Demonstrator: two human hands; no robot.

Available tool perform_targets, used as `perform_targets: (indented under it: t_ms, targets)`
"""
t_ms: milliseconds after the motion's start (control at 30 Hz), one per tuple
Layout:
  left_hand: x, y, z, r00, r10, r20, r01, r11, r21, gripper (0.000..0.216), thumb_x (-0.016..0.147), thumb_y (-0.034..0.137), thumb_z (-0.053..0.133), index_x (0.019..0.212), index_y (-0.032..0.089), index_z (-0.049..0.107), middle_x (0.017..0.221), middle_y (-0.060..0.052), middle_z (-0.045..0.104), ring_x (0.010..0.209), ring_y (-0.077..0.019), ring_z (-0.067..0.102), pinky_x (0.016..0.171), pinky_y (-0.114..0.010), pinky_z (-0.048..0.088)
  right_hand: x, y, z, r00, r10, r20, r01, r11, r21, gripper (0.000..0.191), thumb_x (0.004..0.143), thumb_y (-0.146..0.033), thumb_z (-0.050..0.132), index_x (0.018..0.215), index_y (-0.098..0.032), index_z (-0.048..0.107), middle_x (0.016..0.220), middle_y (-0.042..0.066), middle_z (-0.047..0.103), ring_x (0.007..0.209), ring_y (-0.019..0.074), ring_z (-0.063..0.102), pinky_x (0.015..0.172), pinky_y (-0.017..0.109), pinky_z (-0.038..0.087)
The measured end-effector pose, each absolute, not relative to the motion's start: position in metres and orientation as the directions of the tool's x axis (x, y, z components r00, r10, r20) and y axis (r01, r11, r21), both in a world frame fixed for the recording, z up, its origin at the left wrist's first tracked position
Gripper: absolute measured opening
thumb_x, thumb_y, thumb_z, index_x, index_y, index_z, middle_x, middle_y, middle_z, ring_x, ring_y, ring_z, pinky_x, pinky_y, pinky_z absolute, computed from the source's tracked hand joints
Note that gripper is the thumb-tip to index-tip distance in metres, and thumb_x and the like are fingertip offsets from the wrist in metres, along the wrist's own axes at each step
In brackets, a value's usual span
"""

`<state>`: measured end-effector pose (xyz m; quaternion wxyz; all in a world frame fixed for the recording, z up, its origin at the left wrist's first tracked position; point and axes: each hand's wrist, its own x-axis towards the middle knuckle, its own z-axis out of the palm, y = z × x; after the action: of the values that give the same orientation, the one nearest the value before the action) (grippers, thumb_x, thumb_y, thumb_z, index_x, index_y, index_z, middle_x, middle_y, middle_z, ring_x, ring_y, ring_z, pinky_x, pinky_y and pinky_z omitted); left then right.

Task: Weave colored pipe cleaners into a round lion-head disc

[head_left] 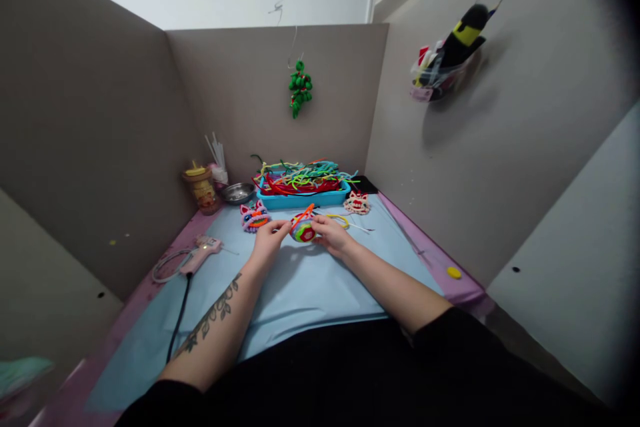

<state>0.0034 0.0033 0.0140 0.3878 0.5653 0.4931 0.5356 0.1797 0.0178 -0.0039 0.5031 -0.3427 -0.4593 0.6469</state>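
Between my hands is a small round pipe-cleaner figure [303, 233] in red, lime green and other colours, held just above the blue cloth. My right hand [333, 235] grips its right side, thumb and fingers closed on the edge. An orange pipe cleaner [303, 215] slants across the figure's top. At its lower end, the fingers of my left hand [269, 240] are pinched together, close against the figure's left side. Behind my left hand lies a purple animal-face figure [255, 217] with pink ears. A pink-and-cream face figure [357, 203] rests farther back on the right.
A blue tray [305, 201] heaped with pipe cleaners stands at the back, beside a metal bowl [239, 193] and a lidded cup [202, 190]. Left lies a pink glue gun [201, 255] with its cord. A yellow disc [454, 272] is at right. Partition walls enclose the table.
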Motion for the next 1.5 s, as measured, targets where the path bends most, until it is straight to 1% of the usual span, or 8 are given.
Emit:
perform_targets:
  t_ms: [267, 367, 467, 667, 1000, 1233, 1400, 1500]
  targets:
    - [-0.004, 0.010, 0.008, -0.073, 0.975, 0.209, 0.162, -0.195, 0.967, 0.036, 0.062, 0.040, 0.070, 0.086, 0.014, 0.070, 0.070, -0.003, 0.065, 0.055, -0.0109, 0.047, 0.053, -0.024, 0.035, 0.181, 0.019, 0.000, -0.263, 0.960, -0.096, -0.429, -0.205, -0.880, 0.017, 0.067, -0.030, 0.068, 0.076, -0.019, 0.058, 0.072, 0.000, 0.064, 0.064, 0.0142, 0.057, 0.059, 0.027, 0.042]
    - [-0.005, 0.010, 0.007, -0.043, 0.996, 0.081, 0.059, -0.078, 0.995, 0.044, 0.059, 0.039, 0.074, 0.096, 0.017, 0.066, 0.082, -0.004, 0.066, 0.065, -0.0125, 0.054, 0.054, -0.022, 0.035, 0.184, 0.019, 0.002, -0.279, 0.947, -0.159, -0.456, -0.276, -0.846, 0.012, 0.073, -0.026, 0.062, 0.084, -0.020, 0.060, 0.073, 0.000, 0.065, 0.063, 0.0145, 0.058, 0.056, 0.026, 0.043]
    - [-0.002, 0.008, 0.008, 0.113, 0.992, -0.058, -0.091, 0.068, 0.994, 0.043, 0.059, 0.037, 0.076, 0.096, 0.017, 0.066, 0.085, -0.005, 0.067, 0.073, -0.0142, 0.058, 0.059, -0.022, 0.039, 0.185, 0.020, 0.001, -0.317, 0.931, -0.183, -0.445, -0.317, -0.837, 0.012, 0.076, -0.026, 0.061, 0.087, -0.020, 0.060, 0.072, 0.000, 0.065, 0.060, 0.0139, 0.057, 0.052, 0.025, 0.042]
    - [0.002, 0.007, 0.006, 0.258, 0.958, -0.122, -0.346, 0.209, 0.915, 0.029, 0.059, 0.026, 0.080, 0.082, 0.015, 0.067, 0.077, -0.004, 0.067, 0.068, -0.0128, 0.061, 0.065, -0.023, 0.046, 0.184, 0.021, -0.003, -0.360, 0.922, -0.142, -0.434, -0.301, -0.849, 0.019, 0.074, -0.029, 0.066, 0.089, -0.019, 0.060, 0.072, 0.000, 0.065, 0.059, 0.0131, 0.058, 0.052, 0.025, 0.044]
    - [0.014, 0.001, 0.005, 0.188, 0.982, -0.009, -0.405, 0.086, 0.910, 0.034, 0.057, 0.028, 0.082, 0.080, 0.013, 0.061, 0.073, -0.003, 0.067, 0.065, -0.0139, 0.062, 0.065, -0.027, 0.050, 0.177, 0.017, -0.007, -0.276, 0.959, -0.070, -0.461, -0.196, -0.866, 0.028, 0.064, -0.036, 0.074, 0.079, -0.018, 0.060, 0.067, 0.000, 0.064, 0.059, 0.0137, 0.056, 0.054, 0.026, 0.044]
    - [0.015, 0.002, 0.002, 0.146, 0.989, -0.032, -0.359, 0.083, 0.930, 0.039, 0.055, 0.033, 0.082, 0.078, 0.012, 0.058, 0.069, -0.003, 0.066, 0.061, -0.0126, 0.061, 0.061, -0.025, 0.048, 0.172, 0.018, -0.011, -0.242, 0.967, -0.076, -0.433, -0.178, -0.884, 0.035, 0.058, -0.041, 0.076, 0.076, -0.018, 0.057, 0.067, 0.000, 0.063, 0.063, 0.0148, 0.057, 0.058, 0.028, 0.046]
    - [0.014, 0.003, 0.003, 0.134, 0.991, -0.025, -0.363, 0.073, 0.929, 0.046, 0.055, 0.033, 0.082, 0.087, 0.014, 0.056, 0.079, -0.004, 0.066, 0.070, -0.0144, 0.062, 0.070, -0.029, 0.048, 0.174, 0.016, -0.008, -0.238, 0.969, -0.060, -0.419, -0.158, -0.894, 0.035, 0.058, -0.043, 0.075, 0.075, -0.019, 0.056, 0.066, -0.001, 0.061, 0.062, 0.0141, 0.056, 0.057, 0.027, 0.044]
    - [0.011, 0.006, 0.003, 0.006, 1.000, -0.005, -0.297, 0.006, 0.955, 0.047, 0.059, 0.039, 0.078, 0.094, 0.017, 0.055, 0.085, -0.004, 0.065, 0.078, -0.0162, 0.061, 0.074, -0.031, 0.046, 0.174, 0.015, -0.007, -0.230, 0.973, 0.014, -0.371, -0.075, -0.925, 0.036, 0.056, -0.043, 0.076, 0.069, -0.018, 0.055, 0.065, -0.001, 0.060, 0.063, 0.0136, 0.054, 0.059, 0.026, 0.043]
